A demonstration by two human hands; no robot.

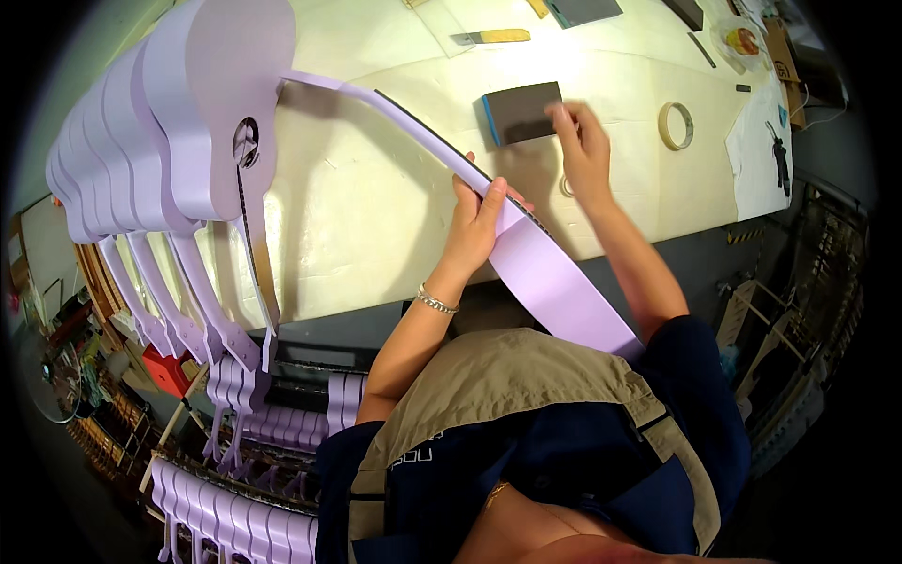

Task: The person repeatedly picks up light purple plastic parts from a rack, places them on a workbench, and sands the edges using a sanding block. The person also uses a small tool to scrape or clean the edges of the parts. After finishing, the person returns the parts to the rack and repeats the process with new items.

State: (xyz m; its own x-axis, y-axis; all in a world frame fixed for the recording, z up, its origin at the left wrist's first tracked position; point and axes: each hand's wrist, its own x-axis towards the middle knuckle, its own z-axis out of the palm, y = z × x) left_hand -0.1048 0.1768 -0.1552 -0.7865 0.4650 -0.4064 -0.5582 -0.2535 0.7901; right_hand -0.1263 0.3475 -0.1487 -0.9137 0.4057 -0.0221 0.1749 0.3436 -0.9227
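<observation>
From my remote seat I see the left grip [476, 224] pinching the lilac guitar [559, 277] by its neck, long axis far-left to near-right. The right grip [586, 152], fingers curled, hold unclear to me, is nearer the blue-edged grey block [522, 111] just left on the bench [352, 268].

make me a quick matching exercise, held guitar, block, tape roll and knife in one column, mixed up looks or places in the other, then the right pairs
Column one:
1. Held guitar
2. Block
3. Tape roll
4. Knife

Column two:
A. Pale ring, to the right of the block
B. Partly yellow, lying beyond the block
C. Lilac, with a long dark strip
D. Dark, with one blue side

Right pairs: 1-C, 2-D, 3-A, 4-B
</observation>
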